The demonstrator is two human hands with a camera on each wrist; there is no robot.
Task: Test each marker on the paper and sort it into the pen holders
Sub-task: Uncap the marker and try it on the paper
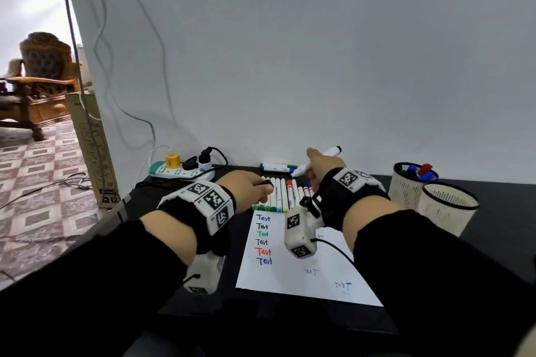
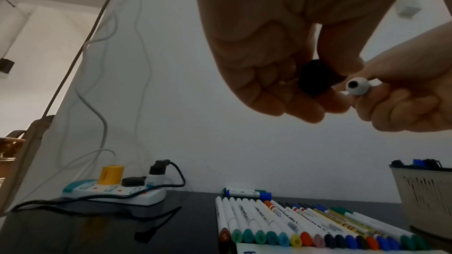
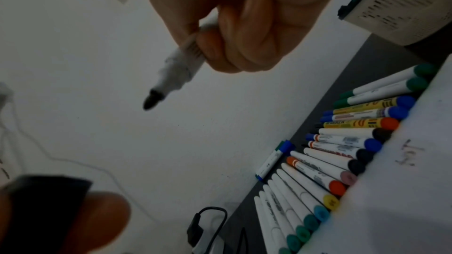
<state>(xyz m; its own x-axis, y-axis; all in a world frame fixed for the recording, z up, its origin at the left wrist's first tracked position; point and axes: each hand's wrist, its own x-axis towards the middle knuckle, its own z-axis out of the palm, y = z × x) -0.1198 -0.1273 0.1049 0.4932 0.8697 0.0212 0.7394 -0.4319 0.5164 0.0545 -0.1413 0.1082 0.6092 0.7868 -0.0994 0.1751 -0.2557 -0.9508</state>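
My right hand (image 1: 314, 166) grips an uncapped white marker (image 1: 322, 158) above the table, its black tip (image 3: 150, 99) pointing left and down. My left hand (image 1: 262, 185) pinches the marker's black cap (image 1: 267, 182), close to the tip (image 2: 356, 86) but apart from it. Below both hands, several capped markers (image 1: 278, 197) lie in a row along the far edge of the white paper (image 1: 284, 278). The paper carries "Test" written in several colours. At the right stand two pale mesh pen holders: the far one (image 1: 403, 191) holds several markers, and I see nothing in the near one (image 1: 443, 217).
Two more markers (image 1: 277, 167) lie by the wall behind the row. A power strip (image 1: 179, 172) with plugs and cables sits at the back left of the black table. A cardboard box (image 1: 92, 148) stands beyond the table's left edge.
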